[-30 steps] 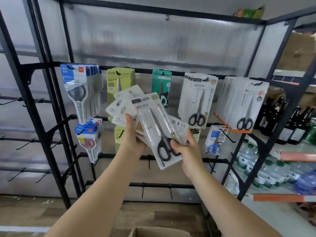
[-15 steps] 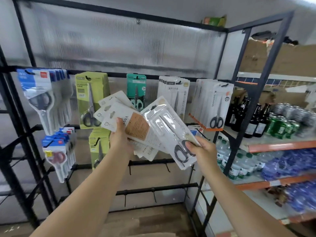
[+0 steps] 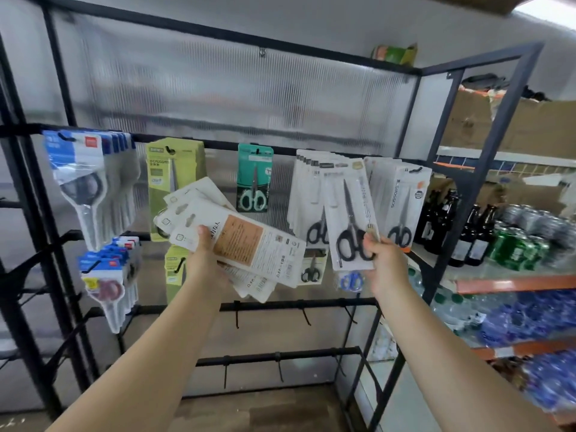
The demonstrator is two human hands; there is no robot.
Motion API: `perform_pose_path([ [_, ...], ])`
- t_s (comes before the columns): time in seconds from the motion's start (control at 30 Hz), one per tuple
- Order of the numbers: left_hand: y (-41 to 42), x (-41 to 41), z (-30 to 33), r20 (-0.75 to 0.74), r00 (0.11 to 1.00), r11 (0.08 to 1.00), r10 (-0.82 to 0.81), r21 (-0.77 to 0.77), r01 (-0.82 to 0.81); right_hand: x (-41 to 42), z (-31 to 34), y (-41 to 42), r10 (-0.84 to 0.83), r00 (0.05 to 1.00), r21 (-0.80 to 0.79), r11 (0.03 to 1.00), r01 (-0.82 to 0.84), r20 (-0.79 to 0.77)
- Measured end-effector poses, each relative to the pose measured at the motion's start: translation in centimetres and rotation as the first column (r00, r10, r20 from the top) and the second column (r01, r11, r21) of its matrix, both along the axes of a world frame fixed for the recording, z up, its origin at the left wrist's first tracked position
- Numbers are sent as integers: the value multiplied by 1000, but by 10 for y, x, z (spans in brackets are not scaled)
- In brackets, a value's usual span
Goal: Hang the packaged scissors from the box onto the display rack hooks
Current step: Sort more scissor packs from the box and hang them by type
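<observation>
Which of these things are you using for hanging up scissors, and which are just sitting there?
For the job:
right hand
scissors pack it holds
left hand
stack of packs it holds
rack with hooks

Just sitting there:
brown bottles
green cans
water bottles
cardboard boxes

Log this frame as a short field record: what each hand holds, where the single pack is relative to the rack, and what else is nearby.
left hand: grips a fanned stack of packs, printed backs toward the camera
right hand: pinches the single pack at its lower edge, upright, scissors facing the camera
single pack position: raised in front of the hanging white packs on the rack's top bar; whether it is on a hook cannot be told
empty hooks: on the lower bars
nearby: bottles and cans on the right-hand shelf
</observation>
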State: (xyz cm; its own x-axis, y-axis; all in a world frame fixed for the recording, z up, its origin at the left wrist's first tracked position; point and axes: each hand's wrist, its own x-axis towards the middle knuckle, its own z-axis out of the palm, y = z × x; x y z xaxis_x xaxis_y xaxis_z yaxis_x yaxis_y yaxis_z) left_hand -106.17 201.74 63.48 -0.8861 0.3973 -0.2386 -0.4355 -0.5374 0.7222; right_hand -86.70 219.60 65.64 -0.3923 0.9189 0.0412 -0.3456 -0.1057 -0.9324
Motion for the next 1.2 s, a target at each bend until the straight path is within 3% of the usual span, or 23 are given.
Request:
perform_pose_path([
  [0.4,-1,-6,-9,-58,995,996,-82,-52,79,-22,16,9,-105,992,8,994,105,75],
  [0.6,0,-3,-12,-62,992,993,-110,-39,107,-22,5,7,-134,991,148,981,129,27],
  [0.77,-3,2,-11,-47,989,990,-138,-26,137,-17,-18,16,-151,981,185,975,127,121],
  [0.83,-6,4,-11,-34,989,989,-142,-34,140,-18,-25,17,-173,955,195,973,127,242],
  [0.9,-8,7,-10,-32,989,988,-148,-42,146,-21,-29,9,-121,925,192,980,53,361],
  [0.97,-8,10,-10,-46,986,985,-159,-72,155,-23,-28,-12,94,887,177,965,-193,451],
  [1.03,-7,16,-10,-43,986,983,-159,-95,154,-27,-28,-37,358,741,132,849,-511,569],
  [1.07,-6,19,-9,-38,987,985,-153,-91,149,-30,-29,-47,426,685,114,797,-594,591],
  [1.1,-6,21,-8,-37,988,986,-152,-79,149,-33,-32,-53,457,674,110,776,-621,581],
  [1.2,-9,25,-5,-85,981,985,-172,-40,169,-38,-41,-61,466,755,90,822,-562,462],
])
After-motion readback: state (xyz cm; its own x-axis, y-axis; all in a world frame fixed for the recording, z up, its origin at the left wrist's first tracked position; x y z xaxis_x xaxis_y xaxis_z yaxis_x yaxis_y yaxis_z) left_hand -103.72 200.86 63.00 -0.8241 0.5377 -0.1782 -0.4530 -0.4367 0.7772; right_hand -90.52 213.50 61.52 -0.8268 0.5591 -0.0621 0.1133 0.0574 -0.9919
